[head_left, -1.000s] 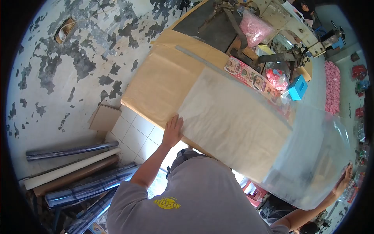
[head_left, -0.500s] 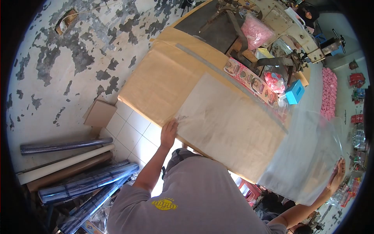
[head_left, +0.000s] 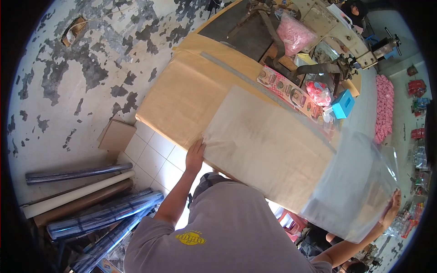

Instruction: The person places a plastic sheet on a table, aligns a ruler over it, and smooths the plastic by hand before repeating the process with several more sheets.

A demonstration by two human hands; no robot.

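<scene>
A clear plastic sheet [head_left: 268,136] lies across the brown paper-covered tabletop [head_left: 175,95] and extends past its right end. My left hand [head_left: 195,154] is at the table's near edge, its fingers closed on the sheet's near left corner, where small creases show. Out beyond the table's right end, my right hand [head_left: 390,210] is closed on the sheet's far right end. Between that hand and the table, the loose part of the sheet [head_left: 348,191] hangs bowed and wrinkled.
A grey metal strip [head_left: 246,76] runs along the table. Behind it are a patterned cardboard strip [head_left: 289,93], a blue box [head_left: 343,104], a bag of pink material [head_left: 296,34] and a machine [head_left: 337,27]. Plastic rolls [head_left: 104,214] lie at lower left. Another person [head_left: 355,11] is at the top right.
My right hand has moved slightly down in the view, and the sheet's hanging end has shifted and folded differently. My left hand stays at the same corner.
</scene>
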